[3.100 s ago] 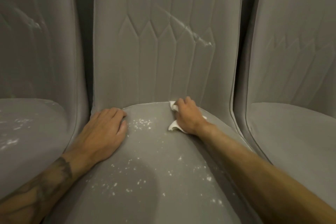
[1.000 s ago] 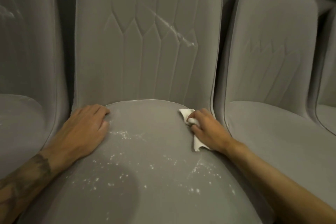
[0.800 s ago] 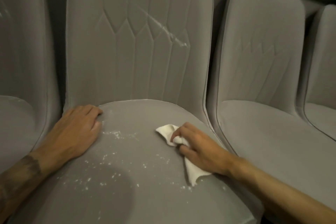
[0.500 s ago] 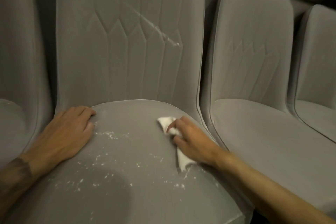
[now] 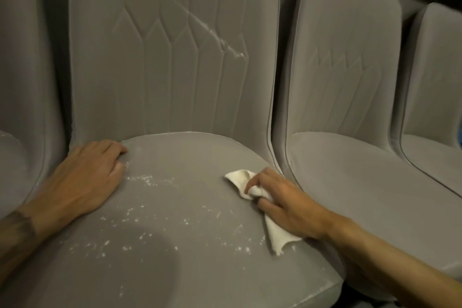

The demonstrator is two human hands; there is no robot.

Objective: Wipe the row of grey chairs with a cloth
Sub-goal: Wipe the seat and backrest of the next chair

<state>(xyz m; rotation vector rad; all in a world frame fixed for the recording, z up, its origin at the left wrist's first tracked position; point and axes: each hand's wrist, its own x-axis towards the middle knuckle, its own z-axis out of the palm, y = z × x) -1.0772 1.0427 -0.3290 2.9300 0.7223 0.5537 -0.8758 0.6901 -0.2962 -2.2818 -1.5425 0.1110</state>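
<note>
Head view: right hand (image 5: 287,204) lay on the seat of the middle grey chair (image 5: 200,257), toward its right side, grip curled round a white cloth (image 5: 275,234) pressed to the fabric. Left hand (image 5: 90,177) rested palm-down at the seat's back left, grip loose, holding nothing. White specks (image 5: 140,180) dotted the seat; a white streak (image 5: 217,35) crossed the backrest.

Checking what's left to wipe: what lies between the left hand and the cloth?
Head view: white specks dot the grey seat between left hand and cloth.
</note>
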